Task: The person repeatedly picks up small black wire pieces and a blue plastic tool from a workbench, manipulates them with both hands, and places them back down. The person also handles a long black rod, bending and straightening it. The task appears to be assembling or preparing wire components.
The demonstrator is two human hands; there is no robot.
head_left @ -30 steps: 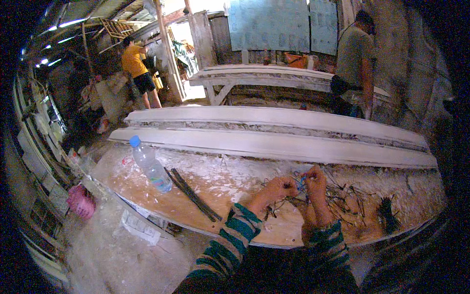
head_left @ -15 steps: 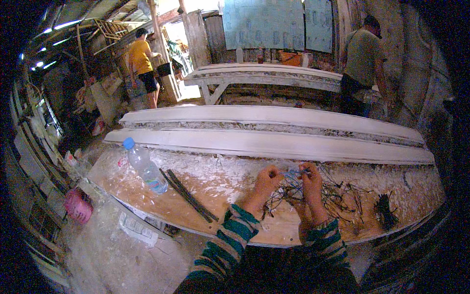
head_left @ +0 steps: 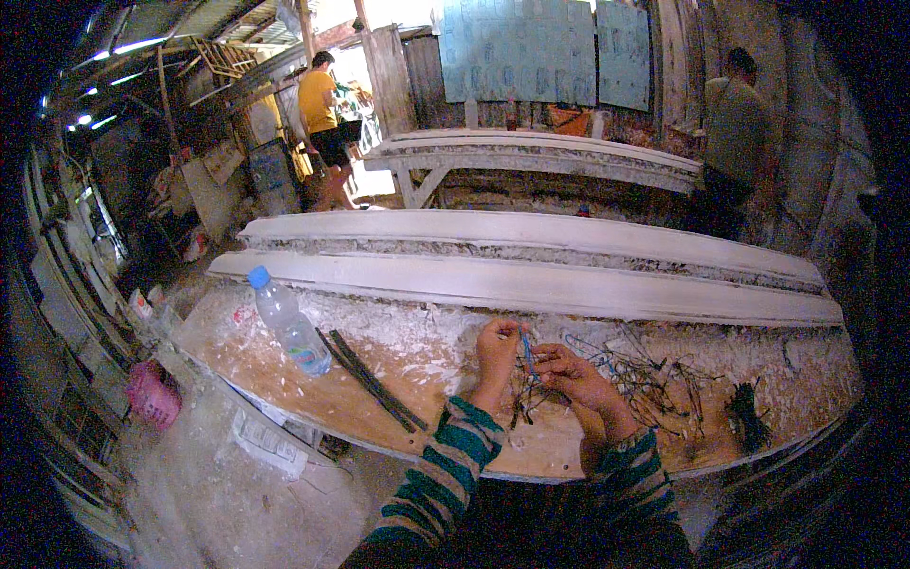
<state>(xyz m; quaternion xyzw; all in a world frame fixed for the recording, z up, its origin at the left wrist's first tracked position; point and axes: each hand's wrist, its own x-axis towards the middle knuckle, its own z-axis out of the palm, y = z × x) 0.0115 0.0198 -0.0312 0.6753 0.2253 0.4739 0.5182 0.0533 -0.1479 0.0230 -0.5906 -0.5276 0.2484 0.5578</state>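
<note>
My left hand (head_left: 497,357) pinches the upper end of a thin blue strand (head_left: 527,349), perhaps wire or cord. My right hand (head_left: 574,376) is at its lower end, with thumb and fingers closed on it. Under and beside my right hand spreads a loose tangle of dark, thin wire-like strands (head_left: 664,381), a few of them blue. Farther right lies a dark bundle of similar strands (head_left: 749,417). My right hand hides part of the tangle.
A clear plastic bottle (head_left: 290,324) with a blue cap and two dark strips (head_left: 375,385) lie left on the worn wooden table (head_left: 427,379). Long white moulding-like pieces (head_left: 540,281) cross behind my hands. A person in yellow (head_left: 318,102) and another person (head_left: 744,128) stand beyond.
My right hand has turned and moved left, and my left hand has shifted slightly left. The blue strand now stands upright between them. The person in yellow appears farther right.
</note>
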